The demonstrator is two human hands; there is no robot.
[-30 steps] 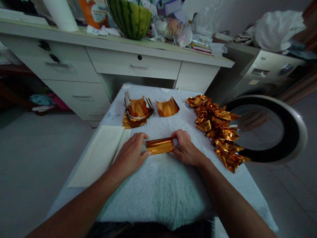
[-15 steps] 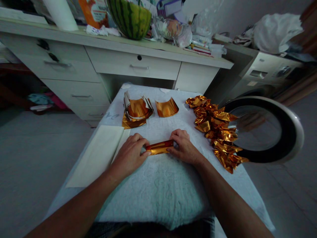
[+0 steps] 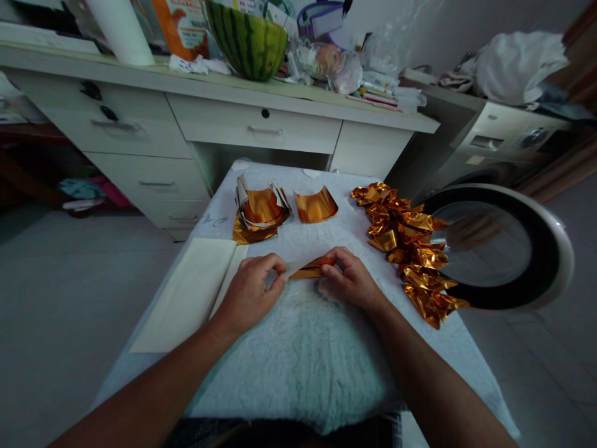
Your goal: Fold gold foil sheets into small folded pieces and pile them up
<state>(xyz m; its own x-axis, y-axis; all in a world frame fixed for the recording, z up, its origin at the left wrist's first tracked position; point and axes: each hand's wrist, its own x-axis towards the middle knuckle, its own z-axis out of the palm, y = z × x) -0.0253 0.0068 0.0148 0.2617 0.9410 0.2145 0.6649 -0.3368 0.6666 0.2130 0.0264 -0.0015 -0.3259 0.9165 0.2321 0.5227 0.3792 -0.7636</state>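
Between my hands is a partly folded sheet of gold foil paper (image 3: 308,270), low over the cloth-covered table. My left hand (image 3: 256,283) pinches its left end, where a pale side shows, between thumb and forefinger. The right end sits in the grip of my right hand (image 3: 347,277), thumb toward me and fingers behind. Just beyond lie a single curled gold sheet (image 3: 316,206) and a stack of curled gold sheets (image 3: 262,208) with pale edges. A row of folded gold foil pieces (image 3: 405,230) runs along the table's right side.
A cream paper folder (image 3: 186,292) lies on the table's left. Beyond the table stands a white drawer cabinet (image 3: 298,134) bearing a cut watermelon (image 3: 247,40). The open round door (image 3: 557,249) of a washing machine (image 3: 508,134) juts close by the table's right edge.
The flat gold strip has turned, and its left end now shows a pale side lifted in my left hand's pinch. My right hand still holds the right end.
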